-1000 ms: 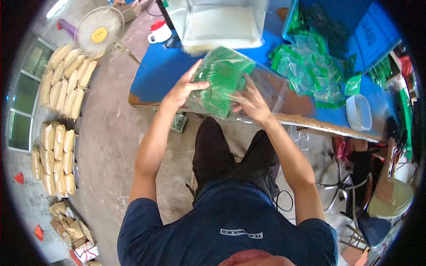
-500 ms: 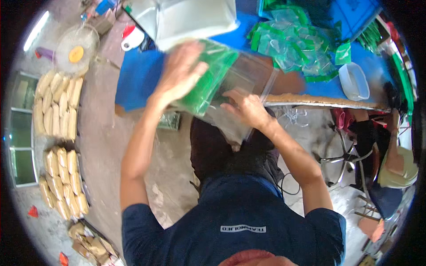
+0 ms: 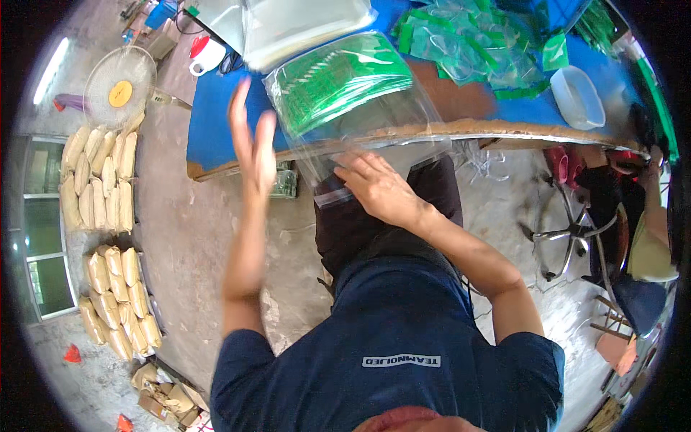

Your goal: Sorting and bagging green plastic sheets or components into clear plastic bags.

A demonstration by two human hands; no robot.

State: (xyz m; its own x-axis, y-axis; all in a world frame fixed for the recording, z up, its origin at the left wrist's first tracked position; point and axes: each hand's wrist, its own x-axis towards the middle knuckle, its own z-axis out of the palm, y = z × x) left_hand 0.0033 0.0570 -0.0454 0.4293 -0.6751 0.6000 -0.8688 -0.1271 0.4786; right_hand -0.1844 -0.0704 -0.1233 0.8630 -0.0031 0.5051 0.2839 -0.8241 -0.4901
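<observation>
A large clear plastic bag [image 3: 403,115] lies across the table's front edge, its near end hanging over my lap. Packed in its far end are several flat green pieces [image 3: 338,83], seen through shiny film. My right hand [image 3: 381,189] has its fingers together on the near end of the bag; its thumb is hidden. To the left of the bag, my left hand [image 3: 253,147] is raised, slightly blurred, with thumb and fingers apart and nothing in it. Beyond the bag lies a stack of clear flat bags [image 3: 309,32].
The blue-topped table [image 3: 216,133] has a worn brown front edge. On it are a heap of clear-and-green pieces [image 3: 468,47] and a translucent tub [image 3: 578,101]. A red-and-white object [image 3: 206,56] stands at back left. Another person [image 3: 651,245] sits at far right, near a wheeled chair base [image 3: 576,232].
The filled bag has come down onto the table, with its green end now lying flat at the far side. My left hand has left it and moved left; my right hand has moved slightly nearer my lap.
</observation>
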